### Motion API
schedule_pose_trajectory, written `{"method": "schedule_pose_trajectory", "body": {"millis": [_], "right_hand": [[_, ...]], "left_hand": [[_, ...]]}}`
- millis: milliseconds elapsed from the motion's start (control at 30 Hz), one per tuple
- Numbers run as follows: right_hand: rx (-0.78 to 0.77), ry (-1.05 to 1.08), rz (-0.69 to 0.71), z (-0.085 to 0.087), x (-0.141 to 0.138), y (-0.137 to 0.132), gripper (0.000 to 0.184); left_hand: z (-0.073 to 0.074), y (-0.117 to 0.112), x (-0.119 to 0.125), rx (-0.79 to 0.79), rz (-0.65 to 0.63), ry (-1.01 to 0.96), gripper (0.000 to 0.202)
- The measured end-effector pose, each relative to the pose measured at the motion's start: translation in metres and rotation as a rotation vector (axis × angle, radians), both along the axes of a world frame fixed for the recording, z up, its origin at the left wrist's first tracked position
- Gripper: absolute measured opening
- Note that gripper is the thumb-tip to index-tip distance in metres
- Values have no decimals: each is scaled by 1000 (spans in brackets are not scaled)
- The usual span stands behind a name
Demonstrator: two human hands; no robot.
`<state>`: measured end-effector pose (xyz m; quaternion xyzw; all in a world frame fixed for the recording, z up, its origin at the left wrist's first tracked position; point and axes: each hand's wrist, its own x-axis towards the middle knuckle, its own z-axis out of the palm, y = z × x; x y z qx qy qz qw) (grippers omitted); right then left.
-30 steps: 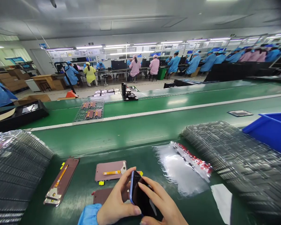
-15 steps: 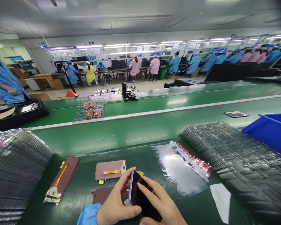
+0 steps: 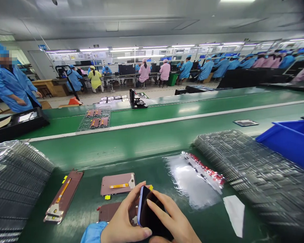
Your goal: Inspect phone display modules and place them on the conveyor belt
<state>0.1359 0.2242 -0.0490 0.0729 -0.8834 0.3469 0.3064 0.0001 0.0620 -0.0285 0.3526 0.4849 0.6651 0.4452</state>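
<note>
That dark slab phone with pale blue rim (image 3: 152, 216) has a glossy, glass-looking face. The green bench top (image 3: 142, 148) looks matt and smooth-ish. The stacked clear plastic trays (image 3: 255, 168) are shiny and ribbed.

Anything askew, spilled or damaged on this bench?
Minor only: the left panel lies slanted, unlike the middle panel, and a bag lies rumpled beside the phone held by left hand and right hand. No spill or damage shows.

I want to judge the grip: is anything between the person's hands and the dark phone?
Nothing visible. The left hand grips the phone by its blue edge, and the right hand lays bare fingers on its dark face. The pink panel lies on the green bench beyond them, not in between.
</note>
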Motion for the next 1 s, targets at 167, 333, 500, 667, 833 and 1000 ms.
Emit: {"method": "schedule_pose_trajectory", "body": {"millis": [167,333,500,667,833,1000], "right_hand": [[36,29,-2,-1,0,0,79],[117,61,-39,6,0,-3,74],[192,94,-67,9,-1,-3,70],[237,57,-115,12,-1,-7,78],[72,-7,-179,11,-1,-11,77],[-694,-355,-45,12,1,2,68]], "left_hand": [[0,-1,0,1,-15,-2,89],[0,-2,-2,-29,-5,22,95],[1,-1,-3,15,-32,-47,90],[1,4,-4,61,-39,-116,89],[4,8,-4,-1,6,-307,68],[22,14,-21,-169,240,-481,36]]}}
